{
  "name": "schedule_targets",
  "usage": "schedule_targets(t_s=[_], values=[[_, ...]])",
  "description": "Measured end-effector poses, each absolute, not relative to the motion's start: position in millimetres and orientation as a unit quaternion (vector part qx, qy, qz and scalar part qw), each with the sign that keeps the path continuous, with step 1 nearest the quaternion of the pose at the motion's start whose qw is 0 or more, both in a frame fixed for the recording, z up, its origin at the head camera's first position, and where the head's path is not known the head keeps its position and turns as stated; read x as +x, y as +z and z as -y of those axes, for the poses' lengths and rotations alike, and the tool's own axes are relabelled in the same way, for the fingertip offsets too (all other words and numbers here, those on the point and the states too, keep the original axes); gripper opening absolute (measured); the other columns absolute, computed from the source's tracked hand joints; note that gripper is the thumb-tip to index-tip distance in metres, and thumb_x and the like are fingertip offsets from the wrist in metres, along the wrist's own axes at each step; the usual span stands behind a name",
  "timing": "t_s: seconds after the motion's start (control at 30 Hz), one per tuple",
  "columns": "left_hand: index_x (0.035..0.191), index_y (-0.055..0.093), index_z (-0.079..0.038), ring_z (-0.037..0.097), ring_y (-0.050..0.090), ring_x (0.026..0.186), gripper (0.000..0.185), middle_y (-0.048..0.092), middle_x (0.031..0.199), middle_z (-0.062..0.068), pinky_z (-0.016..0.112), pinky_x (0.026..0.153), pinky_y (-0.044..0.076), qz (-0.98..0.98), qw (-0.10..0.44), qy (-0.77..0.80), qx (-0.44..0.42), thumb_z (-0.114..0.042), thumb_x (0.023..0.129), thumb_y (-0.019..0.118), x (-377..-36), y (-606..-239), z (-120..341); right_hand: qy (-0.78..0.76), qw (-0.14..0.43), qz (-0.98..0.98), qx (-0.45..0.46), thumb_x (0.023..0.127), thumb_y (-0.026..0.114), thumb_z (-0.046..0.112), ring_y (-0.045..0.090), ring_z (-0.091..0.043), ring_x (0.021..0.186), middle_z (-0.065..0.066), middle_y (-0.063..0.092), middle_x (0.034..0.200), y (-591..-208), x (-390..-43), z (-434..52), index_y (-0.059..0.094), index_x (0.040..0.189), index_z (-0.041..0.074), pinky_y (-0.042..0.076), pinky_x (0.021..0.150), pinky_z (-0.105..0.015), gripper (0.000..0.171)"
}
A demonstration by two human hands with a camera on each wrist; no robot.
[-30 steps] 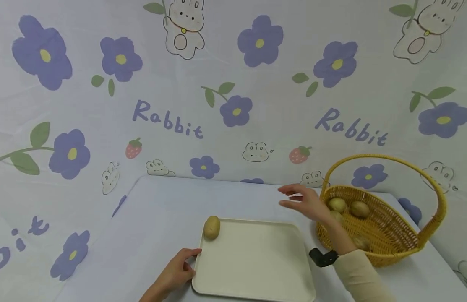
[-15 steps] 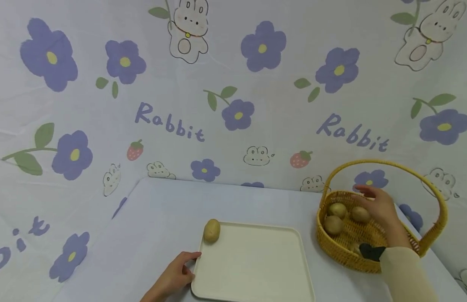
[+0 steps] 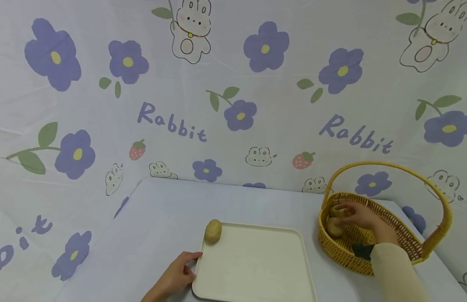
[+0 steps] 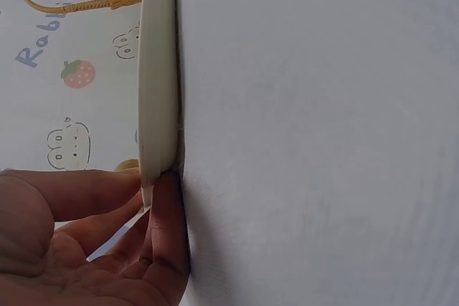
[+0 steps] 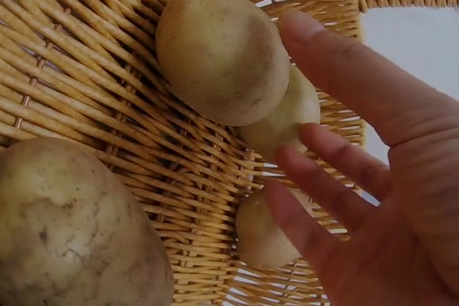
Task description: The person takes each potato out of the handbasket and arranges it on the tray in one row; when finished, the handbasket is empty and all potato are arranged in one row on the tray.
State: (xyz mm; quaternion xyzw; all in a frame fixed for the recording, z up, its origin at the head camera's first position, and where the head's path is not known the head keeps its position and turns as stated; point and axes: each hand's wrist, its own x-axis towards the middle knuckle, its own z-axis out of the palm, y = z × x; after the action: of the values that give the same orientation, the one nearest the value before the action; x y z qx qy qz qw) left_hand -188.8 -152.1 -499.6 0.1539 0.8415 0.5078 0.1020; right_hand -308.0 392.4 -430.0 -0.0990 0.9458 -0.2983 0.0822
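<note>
Wicker basket [image 3: 407,243] with potatoes, right hand [image 3: 363,218] inside it, left hand [image 3: 176,274] at the tray [image 3: 256,268].

Right hand's fingers [image 5: 337,198] are spread and nearly straight among the potatoes [image 5: 222,55]; they lie just beside the ones near the basket's far left wall, and none is grasped, though the head view cannot show whether a fingertip touches one. Left hand rests on the table [image 3: 161,209] against the tray's near left edge, its fingers [image 4: 168,234] lightly bent and touching the rim, not clenched round it. One potato [image 3: 213,231] lies in the cream tray's far left corner, well apart from the basket, which stands on the table right of the tray.
</note>
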Motion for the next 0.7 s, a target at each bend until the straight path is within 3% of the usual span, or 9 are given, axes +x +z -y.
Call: schedule_targets(t_s=[0.3, 0.47, 0.7], values=[[0.124, 0.043, -0.002, 0.010, 0.045, 0.061, 0.055, 0.043, 0.114, 0.017, 0.021, 0.051, 0.039, -0.837, 0.112, 0.515, 0.145, 0.004, 0.072, 0.058, -188.9, -497.9, 151.2, -0.207, 0.164, -0.961, -0.079, 0.067, 0.069, 0.036, 0.044, -0.033, 0.097, -0.014, 0.050, 0.106, -428.5, -304.0, -381.0, 0.048, 0.118, 0.012, 0.037, 0.076, -0.045, 0.061], [0.124, 0.044, -0.003, 0.012, 0.043, 0.060, 0.054, 0.044, 0.113, 0.016, 0.021, 0.049, 0.038, -0.847, 0.114, 0.502, 0.131, 0.004, 0.073, 0.059, -187.8, -494.8, 149.4, -0.260, 0.201, -0.941, -0.079, 0.067, 0.071, 0.027, 0.043, -0.029, 0.093, -0.020, 0.043, 0.109, -430.7, -304.8, -379.8, 0.042, 0.121, 0.006, 0.040, 0.073, -0.040, 0.065], [0.123, 0.045, -0.004, 0.012, 0.044, 0.060, 0.053, 0.043, 0.116, 0.017, 0.021, 0.049, 0.039, -0.848, 0.113, 0.502, 0.128, 0.005, 0.072, 0.058, -188.0, -495.3, 149.5, -0.215, 0.164, -0.958, -0.094, 0.067, 0.070, 0.034, 0.045, -0.032, 0.096, -0.021, 0.048, 0.112, -433.1, -305.1, -380.8, 0.047, 0.119, 0.007, 0.040, 0.074, -0.042, 0.063]])
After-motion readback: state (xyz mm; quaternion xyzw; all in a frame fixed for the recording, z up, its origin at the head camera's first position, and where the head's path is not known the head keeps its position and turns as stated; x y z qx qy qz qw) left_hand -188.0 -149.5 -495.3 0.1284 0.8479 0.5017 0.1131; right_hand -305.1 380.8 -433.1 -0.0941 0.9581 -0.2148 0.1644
